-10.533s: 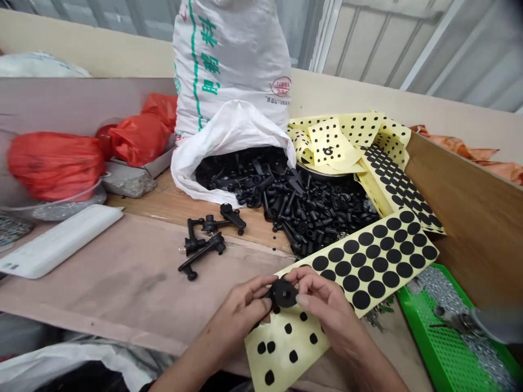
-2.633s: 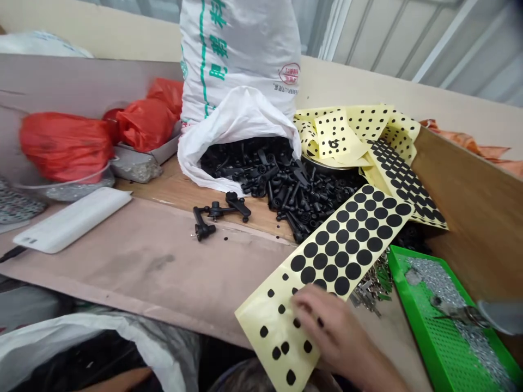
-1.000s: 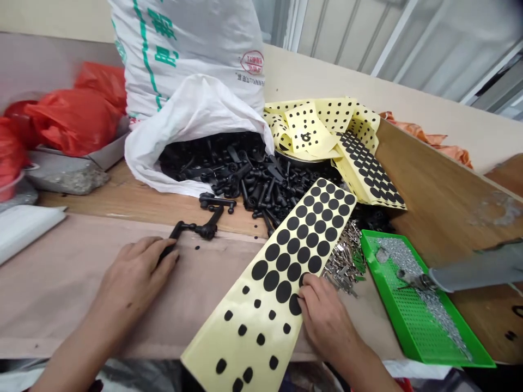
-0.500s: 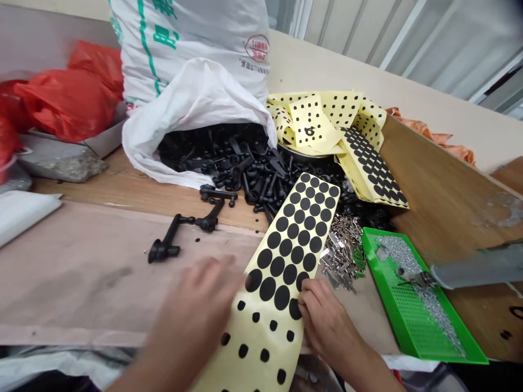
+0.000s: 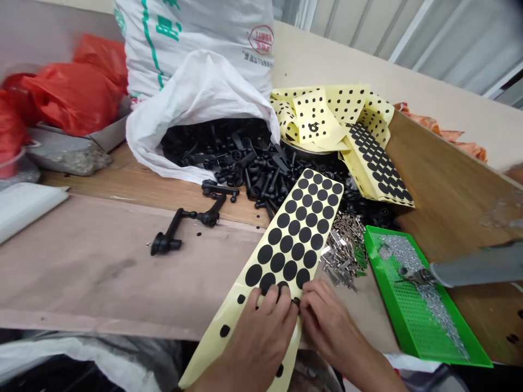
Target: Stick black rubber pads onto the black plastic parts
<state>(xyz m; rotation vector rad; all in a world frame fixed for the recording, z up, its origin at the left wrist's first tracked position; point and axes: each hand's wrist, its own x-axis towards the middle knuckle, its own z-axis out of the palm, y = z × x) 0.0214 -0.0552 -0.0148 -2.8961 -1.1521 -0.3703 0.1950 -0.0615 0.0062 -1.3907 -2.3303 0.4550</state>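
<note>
A long yellow backing sheet with rows of round black stickers (image 5: 286,243) slants across the bench towards me. Small dark squarish spots mark its near part, where the round stickers are absent. My left hand (image 5: 261,332) lies over this near part, fingers bent and close together, their tips at the lowest row of stickers. What its fingertips pinch, if anything, is hidden. At the sheet's right edge, my right hand (image 5: 329,321) is closed with thumb and fingers on the edge, touching or nearly touching the left fingertips. A dark bit of sticker shows between the two hands.
Black plastic crank-shaped parts (image 5: 167,237) lie at left; many more spill from a white woven sack (image 5: 196,92). Small metal pieces (image 5: 345,250) are heaped beside a green tray (image 5: 408,326) of tiny silvery parts. More yellow sheets (image 5: 347,103) and red bags (image 5: 77,98) stand behind.
My left hand has moved right, from the sheet's left edge to beside my right hand, and now covers the lowest sticker row's right end. My right hand stays at the sheet's edge.
</note>
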